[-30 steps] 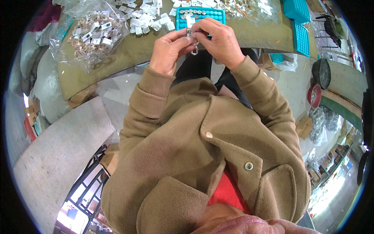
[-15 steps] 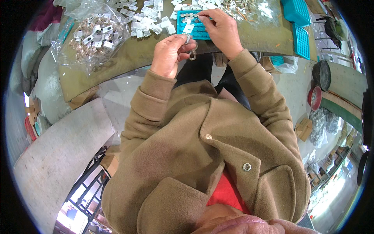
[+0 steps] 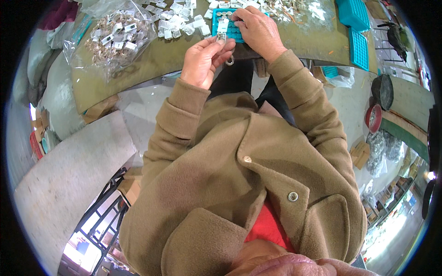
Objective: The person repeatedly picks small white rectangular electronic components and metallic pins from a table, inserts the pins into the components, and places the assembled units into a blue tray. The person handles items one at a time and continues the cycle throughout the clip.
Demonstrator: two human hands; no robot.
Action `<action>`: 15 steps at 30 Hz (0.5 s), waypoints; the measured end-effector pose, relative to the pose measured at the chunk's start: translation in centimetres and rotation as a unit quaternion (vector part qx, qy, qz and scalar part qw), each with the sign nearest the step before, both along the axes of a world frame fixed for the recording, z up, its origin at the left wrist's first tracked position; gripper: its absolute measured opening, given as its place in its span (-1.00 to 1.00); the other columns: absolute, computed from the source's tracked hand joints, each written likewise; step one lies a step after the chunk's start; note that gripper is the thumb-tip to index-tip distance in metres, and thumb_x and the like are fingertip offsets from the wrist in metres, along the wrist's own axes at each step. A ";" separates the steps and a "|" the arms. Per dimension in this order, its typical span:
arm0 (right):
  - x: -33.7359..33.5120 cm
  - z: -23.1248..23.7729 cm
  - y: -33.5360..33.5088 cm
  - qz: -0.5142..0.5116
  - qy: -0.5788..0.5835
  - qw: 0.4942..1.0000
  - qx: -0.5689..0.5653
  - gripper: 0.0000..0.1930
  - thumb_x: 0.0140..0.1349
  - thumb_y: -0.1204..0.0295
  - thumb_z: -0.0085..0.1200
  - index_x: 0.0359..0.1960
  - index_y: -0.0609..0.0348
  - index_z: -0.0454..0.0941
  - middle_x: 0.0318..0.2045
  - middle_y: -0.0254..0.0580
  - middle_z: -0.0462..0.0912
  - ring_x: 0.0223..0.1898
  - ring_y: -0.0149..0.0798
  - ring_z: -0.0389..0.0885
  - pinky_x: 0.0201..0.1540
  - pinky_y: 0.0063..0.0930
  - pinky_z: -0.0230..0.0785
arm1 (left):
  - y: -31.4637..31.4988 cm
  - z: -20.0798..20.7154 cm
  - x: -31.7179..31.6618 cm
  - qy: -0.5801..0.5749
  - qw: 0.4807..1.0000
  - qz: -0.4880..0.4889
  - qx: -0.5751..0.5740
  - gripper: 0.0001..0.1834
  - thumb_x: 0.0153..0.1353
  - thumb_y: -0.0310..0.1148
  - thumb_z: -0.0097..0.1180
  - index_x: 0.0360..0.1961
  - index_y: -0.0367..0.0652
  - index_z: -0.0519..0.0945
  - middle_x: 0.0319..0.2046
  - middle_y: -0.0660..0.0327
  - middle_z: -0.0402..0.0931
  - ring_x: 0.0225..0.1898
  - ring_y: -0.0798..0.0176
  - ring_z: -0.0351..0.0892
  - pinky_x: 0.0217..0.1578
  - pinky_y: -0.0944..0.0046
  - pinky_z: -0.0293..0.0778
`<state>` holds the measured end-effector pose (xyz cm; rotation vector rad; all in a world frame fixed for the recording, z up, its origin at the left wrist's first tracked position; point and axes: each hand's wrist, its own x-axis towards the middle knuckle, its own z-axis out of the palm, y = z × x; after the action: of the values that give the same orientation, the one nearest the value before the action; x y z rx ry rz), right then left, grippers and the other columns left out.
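A small clear-and-white plastic keychain (image 3: pixel 222 26) is pinched between the thumb and fingers of my left hand (image 3: pixel 201 60). Its metal ring (image 3: pixel 229 60) dangles beneath those fingers. Just beyond lies a teal tray (image 3: pixel 234 34) with rows of round pockets. Silver discs (image 3: pixel 224 14) fill some pockets along its far left part; my hands and the keychain cover the rest in part. Over the tray's right side is my right hand (image 3: pixel 261 35), its thumb and forefinger drawn together. Whatever sits between those fingertips is too small to make out.
Loose white plastic cases (image 3: pixel 177 20) are heaped left of the tray. Farther left, an open clear bag (image 3: pixel 117 39) holds many keychain parts. More metal parts (image 3: pixel 294 10) lie at the back right. Stacked teal trays (image 3: pixel 353 16) stand at the table's right edge.
My left hand has turned the keychain more upright, and its fingers now cover more of the metal ring. My right hand's fingertips have shifted slightly nearer, still over the tray.
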<state>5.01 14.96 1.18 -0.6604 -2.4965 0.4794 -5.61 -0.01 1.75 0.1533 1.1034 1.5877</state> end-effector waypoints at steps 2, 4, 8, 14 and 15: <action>0.3 0.1 -0.1 0.012 0.029 0.999 -0.024 -0.89 0.21 0.44 0.09 -0.24 0.06 0.59 -0.33 -0.17 0.59 -0.31 -0.06 0.61 -0.26 -0.29 0.47 | -0.1 0.0 0.1 0.011 1.000 0.001 -0.002 -0.81 0.32 -0.48 0.03 -0.09 -0.32 0.53 -0.14 0.04 0.62 -0.17 0.32 0.65 -0.21 0.44 0.63; 0.7 0.5 -0.4 0.028 0.095 0.992 -0.082 -0.88 0.22 0.45 0.09 -0.22 0.09 0.60 -0.32 -0.19 0.62 -0.30 -0.16 0.64 -0.23 -0.39 0.48 | -0.2 0.1 0.1 0.004 1.000 0.005 0.002 -0.80 0.32 -0.48 0.04 -0.08 -0.33 0.53 -0.14 0.05 0.62 -0.18 0.34 0.65 -0.22 0.45 0.63; 2.1 1.4 -1.9 0.053 0.152 0.958 -0.236 -0.85 0.23 0.50 0.13 -0.16 0.16 0.59 -0.30 -0.26 0.65 -0.27 -0.38 0.62 -0.17 -0.52 0.47 | -0.3 0.5 0.5 -0.002 1.000 0.000 -0.002 -0.79 0.31 -0.47 0.05 -0.07 -0.33 0.53 -0.17 0.08 0.63 -0.21 0.37 0.66 -0.25 0.48 0.63; 3.2 1.6 -4.0 0.058 0.240 0.949 -0.197 -0.85 0.15 0.55 0.17 -0.22 0.20 0.59 -0.38 -0.22 0.63 -0.34 -0.28 0.64 -0.24 -0.44 0.49 | -0.2 1.4 2.2 0.008 1.000 -0.019 -0.017 -0.81 0.31 -0.44 0.09 -0.09 -0.27 0.56 -0.27 0.20 0.63 -0.24 0.41 0.65 -0.30 0.53 0.61; 3.2 1.5 -4.1 0.044 0.241 0.956 -0.161 -0.85 0.12 0.55 0.18 -0.25 0.17 0.59 -0.40 -0.21 0.62 -0.34 -0.21 0.62 -0.25 -0.41 0.48 | -0.2 1.5 2.4 0.010 1.000 -0.020 -0.012 -0.81 0.30 -0.44 0.10 -0.09 -0.26 0.56 -0.27 0.21 0.63 -0.23 0.42 0.65 -0.29 0.53 0.60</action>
<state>8.21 10.84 2.67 -0.4793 -2.0061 0.9703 -3.19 -0.22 3.22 0.1741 1.1286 1.5395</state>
